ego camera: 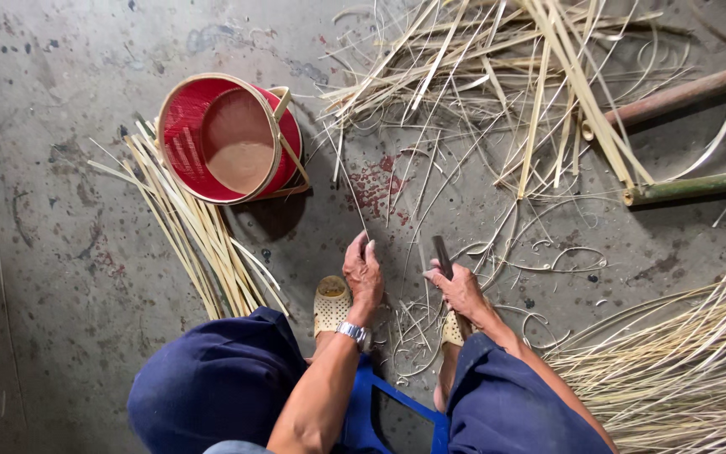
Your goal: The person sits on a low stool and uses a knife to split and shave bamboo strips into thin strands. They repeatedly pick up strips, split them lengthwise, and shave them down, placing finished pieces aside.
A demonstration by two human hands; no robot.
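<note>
Stained concrete floor point(60, 277), left hand point(363, 273) pinching a thin bamboo strip point(348, 189), right hand point(460, 290) gripping a dark knife point(442, 255), red basket point(228, 139) sitting nearby.

Bamboo-craft workshop, floor-level. Stained bare concrete floor point(60, 252). Split bamboo strips point(199, 231) bundled at 9 o'clock, loose slivers point(481, 84) heaped at 12, whole bamboo poles point(691, 185) at 2, fine splints point(682, 370) piled at 4. Red woven basket point(228, 139) at 11.

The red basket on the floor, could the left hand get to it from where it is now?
Probably yes. The red basket sits ahead-left of the left hand with only bare concrete floor between; but that hand's grip is on a thin bamboo strip.
</note>
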